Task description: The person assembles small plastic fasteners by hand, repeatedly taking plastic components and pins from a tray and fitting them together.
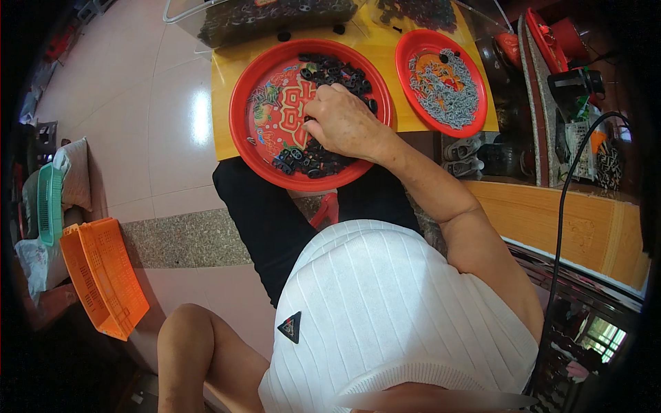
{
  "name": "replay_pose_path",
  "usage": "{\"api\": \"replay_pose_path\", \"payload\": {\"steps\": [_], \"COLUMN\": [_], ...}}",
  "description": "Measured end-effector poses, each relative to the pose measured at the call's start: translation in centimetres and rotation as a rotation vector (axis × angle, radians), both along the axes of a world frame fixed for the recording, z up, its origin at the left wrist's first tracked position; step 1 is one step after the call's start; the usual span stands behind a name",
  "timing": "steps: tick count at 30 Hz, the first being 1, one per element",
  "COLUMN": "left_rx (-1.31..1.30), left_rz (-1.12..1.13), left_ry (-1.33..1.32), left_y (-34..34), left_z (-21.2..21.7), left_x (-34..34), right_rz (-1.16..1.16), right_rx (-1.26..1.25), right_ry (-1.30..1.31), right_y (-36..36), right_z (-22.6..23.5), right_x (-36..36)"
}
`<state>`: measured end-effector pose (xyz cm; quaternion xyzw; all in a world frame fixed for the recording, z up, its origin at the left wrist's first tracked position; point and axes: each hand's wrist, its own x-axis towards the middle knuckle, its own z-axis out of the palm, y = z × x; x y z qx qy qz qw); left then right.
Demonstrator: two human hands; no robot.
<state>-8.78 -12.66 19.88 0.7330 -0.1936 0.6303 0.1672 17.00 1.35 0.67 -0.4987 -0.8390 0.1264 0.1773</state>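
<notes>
My right hand (pixel 342 122) reaches over a large round red tray (pixel 241 141) with a printed pattern on its bottom. Its fingers are curled in and the thumb presses toward the index finger; what lies in the pinch is mostly hidden, only a dark speck shows. Around the hand lie many small black plastic parts, one heap (pixel 337 72) at the tray's far right and another heap (pixel 310 160) at its near side. My left arm (pixel 189 344) is bent at the lower left, and its hand is not visible.
A smaller red tray (pixel 406 96) of small grey metal pieces stands right of the big one on the yellow tabletop (pixel 224 82). Clear bins of black parts (pixel 268 20) sit behind. An orange crate (pixel 107 275) stands at left; a black cable (pixel 561 227) hangs at right.
</notes>
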Motion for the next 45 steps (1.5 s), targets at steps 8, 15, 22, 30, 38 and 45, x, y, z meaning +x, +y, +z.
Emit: {"api": "replay_pose_path", "payload": {"steps": [8, 15, 22, 30, 38, 45], "left_rx": [-0.196, -0.358, -0.560, -0.482, -0.388, -0.176], "left_rz": [-0.120, -0.230, 0.436, 0.951, 0.914, 1.072], "left_ry": [0.138, 0.263, 0.402, 0.876, 1.197, 1.244], "left_y": [0.2, 0.7, 9.0, 17.6, 19.9, 18.9], "left_z": [-0.2, -0.5, -8.8, -18.9, -20.1, -20.2], "left_x": [-0.2, -0.3, 3.5, 8.0, 8.7, 9.3], "right_rz": [0.020, 0.056, 0.049, -0.070, -0.129, -0.217], "right_rx": [-0.043, 0.068, 0.229, 0.099, -0.183, -0.455], "right_ry": [-0.093, -0.151, -0.016, 0.397, 0.612, 0.772], "right_y": [0.4, 0.4, 0.8, -0.4, -1.6, -1.8], "right_z": [-0.1, -0.1, -1.0, 1.4, 1.2, 1.5], "right_x": [-0.6, -0.8, 0.3, 1.8, 2.7, 2.2]}}
